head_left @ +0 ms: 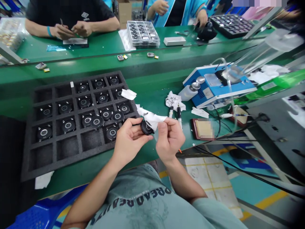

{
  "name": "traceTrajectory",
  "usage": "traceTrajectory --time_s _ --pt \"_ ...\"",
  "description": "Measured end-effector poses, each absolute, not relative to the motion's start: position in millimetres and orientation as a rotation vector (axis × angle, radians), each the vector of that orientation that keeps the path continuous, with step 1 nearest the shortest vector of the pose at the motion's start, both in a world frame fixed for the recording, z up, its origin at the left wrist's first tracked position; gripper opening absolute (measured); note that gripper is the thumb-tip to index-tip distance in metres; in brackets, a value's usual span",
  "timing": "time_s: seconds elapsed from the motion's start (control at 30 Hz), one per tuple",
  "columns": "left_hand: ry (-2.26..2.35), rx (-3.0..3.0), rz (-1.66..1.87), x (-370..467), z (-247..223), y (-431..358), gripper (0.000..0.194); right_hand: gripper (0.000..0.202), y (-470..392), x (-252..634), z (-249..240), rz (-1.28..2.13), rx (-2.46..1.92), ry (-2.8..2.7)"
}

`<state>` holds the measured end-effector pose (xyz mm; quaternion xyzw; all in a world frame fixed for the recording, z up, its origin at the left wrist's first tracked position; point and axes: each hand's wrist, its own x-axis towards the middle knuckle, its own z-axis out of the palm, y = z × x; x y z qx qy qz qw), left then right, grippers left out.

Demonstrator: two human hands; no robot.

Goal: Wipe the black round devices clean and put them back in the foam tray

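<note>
Between thumb and fingers my left hand [130, 136] grips a round black watch case [146, 128] by its edge. My right hand [169, 137] pinches a crumpled white wipe [152, 117] with dark smudges, which lies against the case and covers part of it. Left of my hands is a black foam tray [53, 141] with square compartments. Many of them hold similar round watch cases [69, 124], back side up. Two cases [97, 121] rest over the dividers. A folded white wipe [129, 94] lies on the tray's right edge.
Stained wipes [175, 100] and two pens [179, 112] lie right of my hands. Beyond stand a pump bottle [189, 91], a blue machine [219, 84] and a sponge in a dark-red tray [203, 128]. Cables hang at right. Two people work across the green bench [95, 66].
</note>
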<state>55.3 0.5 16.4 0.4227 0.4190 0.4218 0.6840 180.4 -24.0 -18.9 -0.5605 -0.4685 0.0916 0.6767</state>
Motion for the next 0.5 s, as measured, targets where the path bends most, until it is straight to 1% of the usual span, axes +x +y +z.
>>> traceTrajectory --time_s 0.3,0.5 --pt "0.911 0.938 0.892 55 18 1 0.052 0.019 -15 188 -23 0.53 -1.134 -1.029" --pt "0.913 0.916 0.893 54 16 4 0.057 0.025 -12 195 -24 0.719 -1.077 -1.061"
